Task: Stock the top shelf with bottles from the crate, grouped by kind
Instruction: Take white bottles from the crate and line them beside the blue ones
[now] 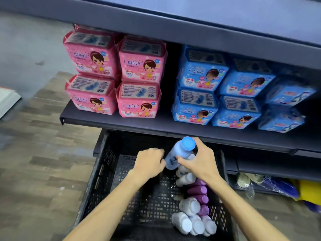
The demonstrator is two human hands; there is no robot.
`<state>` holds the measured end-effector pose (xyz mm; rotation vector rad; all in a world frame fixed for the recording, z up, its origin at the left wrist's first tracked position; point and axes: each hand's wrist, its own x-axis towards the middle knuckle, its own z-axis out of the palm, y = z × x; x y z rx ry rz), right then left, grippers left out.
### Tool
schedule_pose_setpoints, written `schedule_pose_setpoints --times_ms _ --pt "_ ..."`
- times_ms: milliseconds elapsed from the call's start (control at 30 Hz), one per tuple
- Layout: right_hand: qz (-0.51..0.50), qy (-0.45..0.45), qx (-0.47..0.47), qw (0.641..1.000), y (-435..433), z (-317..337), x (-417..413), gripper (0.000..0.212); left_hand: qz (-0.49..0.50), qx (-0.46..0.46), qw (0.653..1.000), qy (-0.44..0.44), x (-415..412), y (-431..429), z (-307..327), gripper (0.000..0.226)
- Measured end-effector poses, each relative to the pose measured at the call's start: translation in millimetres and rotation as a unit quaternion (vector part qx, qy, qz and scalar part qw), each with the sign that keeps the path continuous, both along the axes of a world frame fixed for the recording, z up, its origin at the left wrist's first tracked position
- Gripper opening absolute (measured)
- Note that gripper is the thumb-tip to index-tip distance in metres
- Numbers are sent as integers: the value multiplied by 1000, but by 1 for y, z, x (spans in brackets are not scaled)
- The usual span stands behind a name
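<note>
Two hands meet over the crate (102, 171). The right hand (198, 159) has its thumb and fingers curled round a bottle (178, 152), holding it tilted above the crate's far half, with the cap (188, 143) uppermost. The bottle is pale blue, with a brighter blue round cap and a dark mark low on its side. The left hand (150, 162) sits at the bottle's lower end, fingers curled under; whether they grip it I cannot tell. Along the crate's right side lie white bottles (189, 206) and purple bottles (199, 190) in a loose row. Above the crate's far edge, a dark shelf (156, 126) carries pink packs (112, 75) and blue packs (225, 94), stacked two high.
</note>
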<state>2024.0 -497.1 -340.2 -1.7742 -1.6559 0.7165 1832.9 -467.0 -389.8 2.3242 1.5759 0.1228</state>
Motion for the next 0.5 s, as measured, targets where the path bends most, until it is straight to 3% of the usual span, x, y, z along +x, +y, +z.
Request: schedule_pose_setpoints --times_ms 233,500 --pt "50 -74 97 991 9 60 2 52 -52 59 997 12 -7 17 61 22" --pt "59 -81 178 979 12 166 -4 50 -130 147 980 -11 -13 24 201 18"
